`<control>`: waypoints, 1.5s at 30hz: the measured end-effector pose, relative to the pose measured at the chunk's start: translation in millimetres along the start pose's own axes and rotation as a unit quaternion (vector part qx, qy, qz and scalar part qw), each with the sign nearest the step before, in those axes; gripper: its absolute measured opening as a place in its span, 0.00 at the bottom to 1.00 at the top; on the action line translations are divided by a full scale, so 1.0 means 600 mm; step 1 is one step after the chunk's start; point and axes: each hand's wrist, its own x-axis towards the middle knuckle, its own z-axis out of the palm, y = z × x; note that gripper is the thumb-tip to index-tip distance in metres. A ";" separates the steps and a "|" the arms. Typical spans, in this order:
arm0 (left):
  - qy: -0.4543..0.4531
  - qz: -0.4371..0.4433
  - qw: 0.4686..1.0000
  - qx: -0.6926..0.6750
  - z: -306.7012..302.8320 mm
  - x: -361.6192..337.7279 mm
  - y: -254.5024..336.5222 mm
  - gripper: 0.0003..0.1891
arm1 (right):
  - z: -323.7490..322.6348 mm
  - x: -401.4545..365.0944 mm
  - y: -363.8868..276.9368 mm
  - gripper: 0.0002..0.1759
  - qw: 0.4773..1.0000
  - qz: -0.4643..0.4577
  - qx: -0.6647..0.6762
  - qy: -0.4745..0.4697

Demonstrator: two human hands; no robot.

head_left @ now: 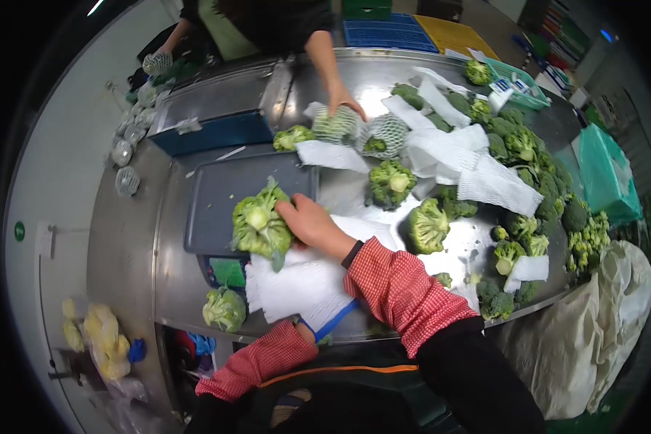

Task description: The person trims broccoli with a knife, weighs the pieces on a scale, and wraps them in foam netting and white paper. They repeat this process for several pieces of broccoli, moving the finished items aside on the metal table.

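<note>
Your right hand (312, 224) grips a leafy green broccoli head (259, 226) over the dark flat scale tray (210, 210); your left hand (306, 333) is hidden, its grip unreadable; beyond the tray, few white-netted heads (383, 136), many bare heads (535, 166).

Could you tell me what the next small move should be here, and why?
Probably draw one foam net from the white stack with the left hand. The right hand grips a bare broccoli head over the dark tray, the left hand lies at the stack, and netted heads lie farther up the table.
</note>
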 end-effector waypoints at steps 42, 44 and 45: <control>0.278 -0.075 0.891 -0.352 -0.118 -0.029 0.010 0.23 | -0.087 -0.189 0.000 0.15 0.963 -0.194 -0.117 0.144; 0.154 -0.158 0.822 -0.525 -0.150 -0.050 0.031 0.17 | -0.075 -0.192 0.033 0.12 0.946 -0.211 -0.185 0.160; 0.114 -0.157 0.784 -0.590 -0.152 -0.056 0.027 0.16 | -0.063 -0.195 0.049 0.11 0.940 -0.229 -0.194 0.164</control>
